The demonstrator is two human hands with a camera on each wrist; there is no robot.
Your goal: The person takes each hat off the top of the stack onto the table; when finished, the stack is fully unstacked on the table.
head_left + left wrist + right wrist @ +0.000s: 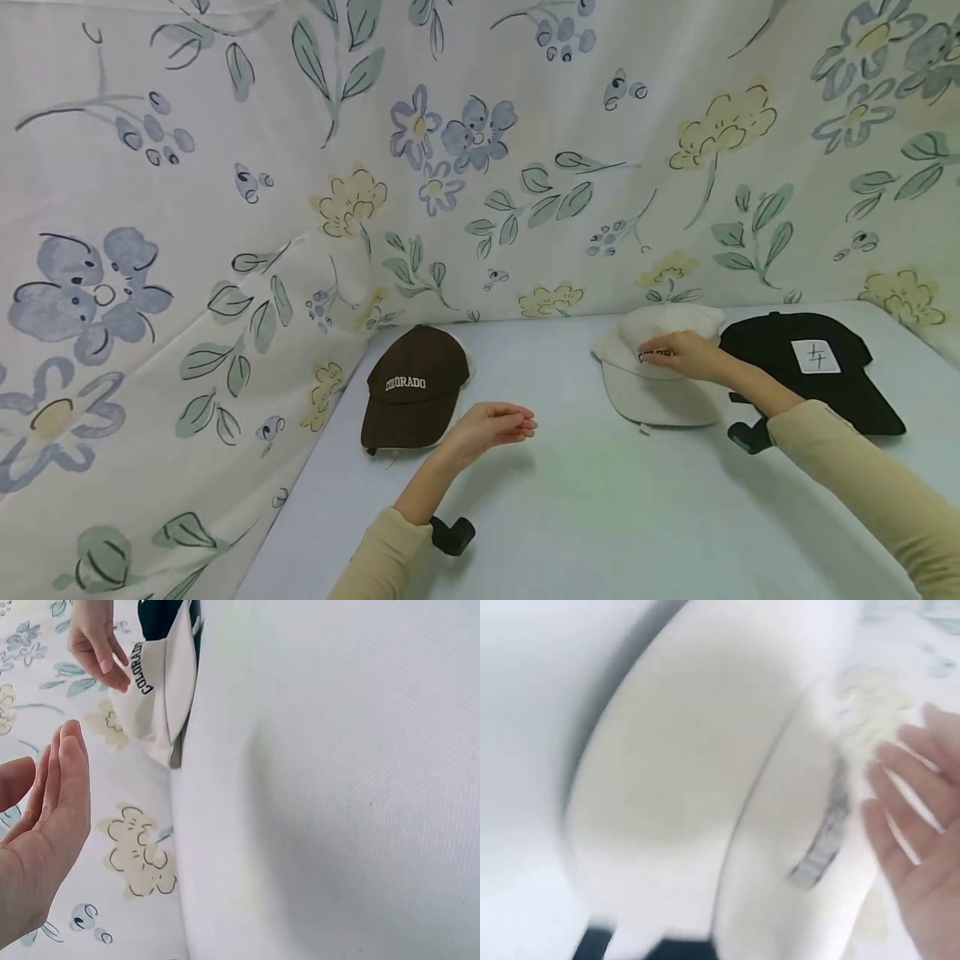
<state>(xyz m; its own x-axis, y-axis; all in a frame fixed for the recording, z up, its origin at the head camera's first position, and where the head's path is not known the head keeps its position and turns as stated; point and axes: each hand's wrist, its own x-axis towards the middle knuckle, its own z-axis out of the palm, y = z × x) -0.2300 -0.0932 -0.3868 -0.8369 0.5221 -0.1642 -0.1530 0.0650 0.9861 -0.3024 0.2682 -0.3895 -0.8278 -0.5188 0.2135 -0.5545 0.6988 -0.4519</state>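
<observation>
My right hand (686, 354) hovers at the crown of a cream baseball cap (660, 402) near the back of the table. In the right wrist view its fingers (911, 776) are extended and spread beside the dark lettering, and they grip nothing; whether they touch the cloth I cannot tell. My left hand (480, 433) is raised above the table with its fingers (67, 780) fairly straight and holds nothing. Just beyond it on the left sits a brown baseball cap (412, 383) lettered COLORADO. A black baseball cap (772, 342) lies at the right, partly behind my right forearm.
The black cap carries a white square label (816, 357) with a handwritten mark. All three caps rest on a white table (570, 508). A floral curtain (480, 250) hangs behind the table and along its left side. Dark wrist cameras (452, 536) hang beneath both wrists.
</observation>
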